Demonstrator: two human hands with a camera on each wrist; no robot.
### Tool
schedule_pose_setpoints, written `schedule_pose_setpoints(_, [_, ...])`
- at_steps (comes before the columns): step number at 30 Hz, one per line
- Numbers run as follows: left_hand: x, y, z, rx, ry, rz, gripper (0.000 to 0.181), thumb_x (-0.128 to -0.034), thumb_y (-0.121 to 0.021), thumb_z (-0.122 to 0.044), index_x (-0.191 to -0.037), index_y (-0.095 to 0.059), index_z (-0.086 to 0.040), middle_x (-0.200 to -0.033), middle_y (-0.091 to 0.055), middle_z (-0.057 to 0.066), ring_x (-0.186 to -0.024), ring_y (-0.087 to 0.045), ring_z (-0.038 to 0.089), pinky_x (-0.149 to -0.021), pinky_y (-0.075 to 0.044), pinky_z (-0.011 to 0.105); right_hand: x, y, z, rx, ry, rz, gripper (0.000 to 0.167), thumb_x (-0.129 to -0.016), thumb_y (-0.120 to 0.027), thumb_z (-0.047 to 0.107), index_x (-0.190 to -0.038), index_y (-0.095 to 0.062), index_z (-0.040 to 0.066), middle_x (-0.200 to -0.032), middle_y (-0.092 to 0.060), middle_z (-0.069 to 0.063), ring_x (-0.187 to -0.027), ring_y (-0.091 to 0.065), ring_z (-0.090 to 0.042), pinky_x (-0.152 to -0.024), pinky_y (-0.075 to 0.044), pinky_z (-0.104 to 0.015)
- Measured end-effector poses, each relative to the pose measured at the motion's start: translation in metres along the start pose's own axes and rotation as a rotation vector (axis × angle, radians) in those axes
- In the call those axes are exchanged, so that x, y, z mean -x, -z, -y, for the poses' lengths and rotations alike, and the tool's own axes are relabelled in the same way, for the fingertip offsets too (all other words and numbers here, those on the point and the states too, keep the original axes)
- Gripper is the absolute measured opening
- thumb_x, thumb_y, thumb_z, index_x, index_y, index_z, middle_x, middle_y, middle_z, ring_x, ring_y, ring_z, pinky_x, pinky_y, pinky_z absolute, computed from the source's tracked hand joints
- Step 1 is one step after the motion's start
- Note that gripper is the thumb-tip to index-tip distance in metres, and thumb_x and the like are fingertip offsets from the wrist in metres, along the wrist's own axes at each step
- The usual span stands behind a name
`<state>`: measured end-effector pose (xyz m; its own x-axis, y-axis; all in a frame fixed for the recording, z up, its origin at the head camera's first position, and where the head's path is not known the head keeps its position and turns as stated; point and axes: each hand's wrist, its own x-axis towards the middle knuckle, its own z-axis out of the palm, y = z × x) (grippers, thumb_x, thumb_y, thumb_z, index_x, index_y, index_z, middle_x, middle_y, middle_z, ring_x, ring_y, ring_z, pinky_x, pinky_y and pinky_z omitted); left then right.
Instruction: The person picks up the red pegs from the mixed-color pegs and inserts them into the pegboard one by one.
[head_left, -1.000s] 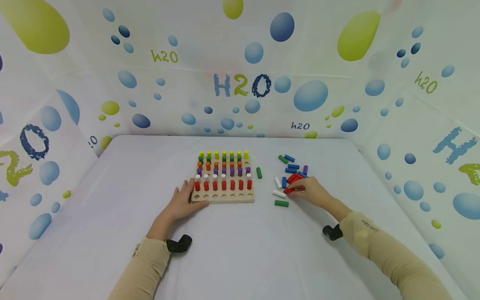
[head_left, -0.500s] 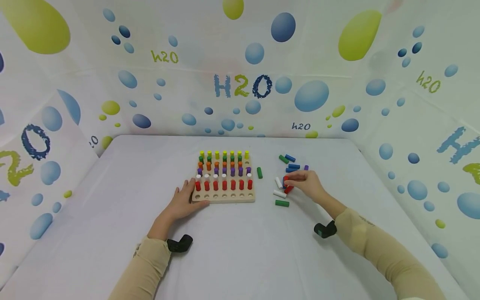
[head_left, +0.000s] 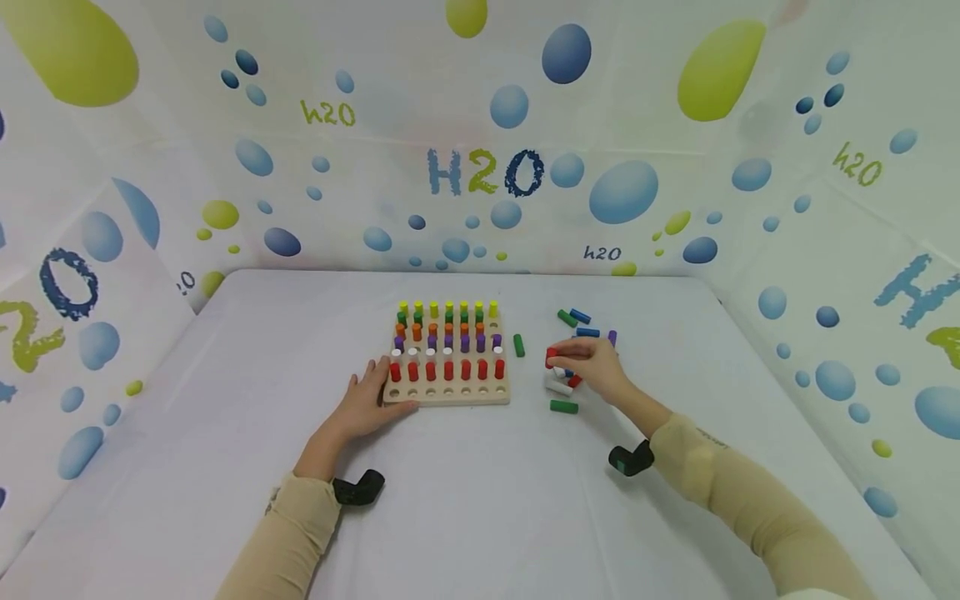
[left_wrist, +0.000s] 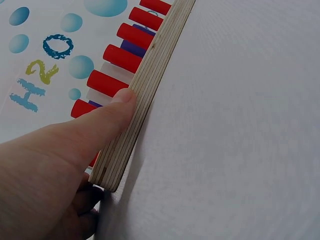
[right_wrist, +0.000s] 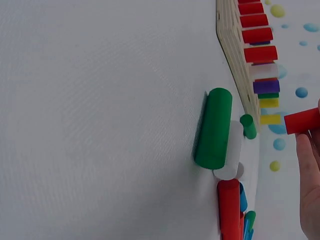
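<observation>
A wooden pegboard (head_left: 448, 394) stands on the table with rows of yellow, green, orange, purple, white and red pegs upright in it. Its front row shows bare holes. My left hand (head_left: 367, 402) holds the board's front left corner, thumb (left_wrist: 107, 120) along the front edge and fingers at the left side. Between right thumb and fingertips I pinch a red peg (right_wrist: 302, 121), raised above the loose pegs. That right hand (head_left: 594, 367) is to the right of the board. Below it lie white pegs (head_left: 558, 388) and another red peg (right_wrist: 229, 210), partly hidden in the head view.
Loose pegs lie right of the board: a green peg (head_left: 563, 407) at the front, another green peg (head_left: 519, 345) beside the board, blue pegs (head_left: 587, 332) and a purple peg (head_left: 612, 337) farther back. A white cloth (head_left: 480, 517) covers the table; a printed curtain (head_left: 360, 208) surrounds it.
My right hand has lifted a red peg from the loose pile and moved left with it toward the board. The left hand has stayed at the board's corner.
</observation>
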<state>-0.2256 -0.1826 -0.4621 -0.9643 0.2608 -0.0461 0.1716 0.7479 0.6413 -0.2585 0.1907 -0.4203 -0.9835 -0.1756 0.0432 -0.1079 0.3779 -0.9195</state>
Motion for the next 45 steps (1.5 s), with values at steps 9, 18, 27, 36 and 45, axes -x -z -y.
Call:
schedule_pose_setpoints(9, [0.001, -0.002, 0.003, -0.003, 0.009, 0.006, 0.103, -0.0795, -0.062, -0.053, -0.144, -0.007, 0.005, -0.148, -0.013, 0.024, -0.137, -0.001, 0.038, -0.107, 0.007, 0.053, -0.002, -0.019, 0.011, -0.026, 0.011, -0.001, 0.031, -0.08, -0.072, 0.017, -0.105, -0.066, 0.0, -0.099, -0.068, -0.011, -0.088, -0.065, -0.017, -0.077, -0.051, -0.023])
schedule_pose_setpoints(18, [0.001, -0.001, 0.003, 0.01, -0.002, 0.0, 0.102, -0.0796, -0.063, -0.052, -0.144, -0.008, 0.006, -0.148, -0.013, 0.025, -0.137, -0.002, 0.039, -0.107, 0.007, 0.053, -0.008, -0.042, 0.023, -0.033, 0.048, 0.025, 0.029, -0.079, -0.072, 0.017, -0.103, -0.068, 0.001, -0.1, -0.068, -0.01, -0.09, -0.065, -0.018, -0.08, -0.052, -0.029])
schedule_pose_setpoints(27, [0.002, -0.002, 0.005, 0.005, -0.005, 0.003, 0.102, -0.0798, -0.062, -0.053, -0.144, -0.008, 0.006, -0.148, -0.013, 0.025, -0.137, -0.002, 0.039, -0.107, 0.007, 0.054, -0.011, -0.068, 0.033, -0.088, 0.092, 0.079, 0.026, -0.081, -0.07, 0.013, -0.103, -0.067, 0.0, -0.1, -0.068, -0.01, -0.09, -0.066, -0.018, -0.081, -0.051, -0.028])
schedule_pose_setpoints(36, [0.003, 0.002, 0.003, 0.019, -0.016, -0.002, 0.1, -0.0805, -0.063, -0.05, -0.144, -0.008, 0.006, -0.148, -0.013, 0.025, -0.137, -0.001, 0.039, -0.107, 0.007, 0.053, -0.015, -0.094, 0.047, -0.108, 0.087, 0.08, 0.028, -0.08, -0.07, 0.014, -0.103, -0.067, 0.0, -0.1, -0.068, -0.011, -0.089, -0.066, -0.018, -0.08, -0.051, -0.027])
schedule_pose_setpoints(45, [0.0, 0.0, 0.006, 0.006, -0.019, -0.004, 0.101, -0.0801, -0.062, -0.052, -0.144, -0.008, 0.006, -0.148, -0.013, 0.026, -0.136, -0.002, 0.04, -0.107, 0.006, 0.054, -0.017, -0.117, 0.059, -0.151, 0.094, 0.128, 0.026, -0.08, -0.071, 0.011, -0.102, -0.067, -0.003, -0.099, -0.068, -0.014, -0.087, -0.066, -0.017, -0.077, -0.052, -0.026])
